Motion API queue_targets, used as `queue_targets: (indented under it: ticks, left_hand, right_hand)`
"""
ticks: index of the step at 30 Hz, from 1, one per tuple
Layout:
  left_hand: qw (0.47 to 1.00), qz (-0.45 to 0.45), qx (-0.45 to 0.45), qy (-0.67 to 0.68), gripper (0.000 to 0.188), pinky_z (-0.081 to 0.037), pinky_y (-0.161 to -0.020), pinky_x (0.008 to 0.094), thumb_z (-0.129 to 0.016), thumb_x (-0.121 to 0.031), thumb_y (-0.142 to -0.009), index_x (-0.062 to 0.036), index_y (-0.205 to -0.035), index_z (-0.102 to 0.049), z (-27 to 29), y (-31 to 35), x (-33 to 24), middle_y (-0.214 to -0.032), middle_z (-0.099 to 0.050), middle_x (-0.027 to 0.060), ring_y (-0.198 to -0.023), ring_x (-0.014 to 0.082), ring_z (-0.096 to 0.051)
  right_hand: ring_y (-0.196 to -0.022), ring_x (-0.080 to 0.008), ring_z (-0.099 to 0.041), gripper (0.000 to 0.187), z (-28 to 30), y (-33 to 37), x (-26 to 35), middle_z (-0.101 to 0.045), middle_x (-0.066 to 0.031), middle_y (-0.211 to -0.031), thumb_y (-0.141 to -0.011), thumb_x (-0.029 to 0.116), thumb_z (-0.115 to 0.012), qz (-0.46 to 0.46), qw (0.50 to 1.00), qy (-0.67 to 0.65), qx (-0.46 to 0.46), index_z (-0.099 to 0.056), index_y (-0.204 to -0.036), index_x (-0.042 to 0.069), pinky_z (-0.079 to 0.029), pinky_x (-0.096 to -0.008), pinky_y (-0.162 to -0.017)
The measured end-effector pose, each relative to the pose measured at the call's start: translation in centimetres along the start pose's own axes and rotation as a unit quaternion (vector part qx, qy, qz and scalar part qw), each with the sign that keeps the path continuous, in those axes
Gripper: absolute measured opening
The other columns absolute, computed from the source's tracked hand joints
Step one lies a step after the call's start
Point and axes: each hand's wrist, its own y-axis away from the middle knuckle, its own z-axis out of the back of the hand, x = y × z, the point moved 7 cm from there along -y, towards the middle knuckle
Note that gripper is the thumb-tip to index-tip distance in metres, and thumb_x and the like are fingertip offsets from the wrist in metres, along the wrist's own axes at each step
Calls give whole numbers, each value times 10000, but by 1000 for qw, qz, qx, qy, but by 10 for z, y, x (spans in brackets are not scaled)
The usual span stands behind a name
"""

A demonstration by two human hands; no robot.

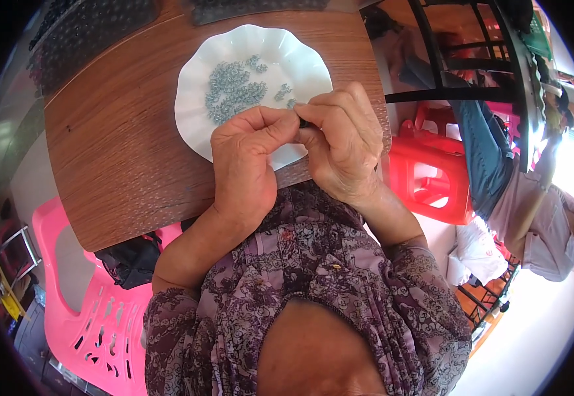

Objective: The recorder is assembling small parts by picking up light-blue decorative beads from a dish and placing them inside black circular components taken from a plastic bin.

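Observation:
A white scalloped plate [201, 72] lies on a brown wooden table [115, 152] and holds several small grey-blue beads [234, 89]. My left hand [244, 162] and my right hand [346, 142] meet over the plate's near edge, fingertips pinched together. A small dark piece [303, 123] shows between the fingertips of both hands; what it is stays unclear. Both hands cover the plate's lower right part.
A pink plastic chair [89, 310] stands at the lower left with a black bag [132, 261] on it. A red plastic stool [432, 175] sits to the right of the table. Another person [531, 211] is further right, beside a black metal frame [498, 53].

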Motion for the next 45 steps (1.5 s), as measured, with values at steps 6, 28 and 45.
queue_targets:
  ticks: [6, 28, 45]
  left_hand:
    - [1000, 13, -17, 18, 117, -435, -725, 226, -606, -46, -812, 65, -840, -632, 4, -1, 2, -795, -632, 66, -734, 114, -568]
    - [999, -21, -2, -30, 151, -441, -757, 207, -617, -28, -830, 49, -950, -570, -8, 19, -16, -905, -612, 52, -808, 94, -558]
    - [900, -274, 44, -336, 151, -441, -794, 236, -617, -13, -811, 30, -953, -589, -16, 9, -123, -915, -605, 51, -875, 114, -548]
  right_hand:
    - [-628, -248, -486, 309, -3, -2, -5, -518, -78, -670, -459, -34, -689, 2, 998, -51, -34, -574, -744, 2, -388, -336, -547]
    - [-718, -294, -528, 355, 4, -2, 12, -565, -121, -821, -557, -105, -618, -49, 995, -71, -59, -597, -898, -12, -427, -356, -622]
    - [-706, -287, -556, 386, 16, -56, 16, -602, -140, -850, -607, 69, -746, 73, 993, -90, 4, -602, -951, -30, -435, -360, -592]
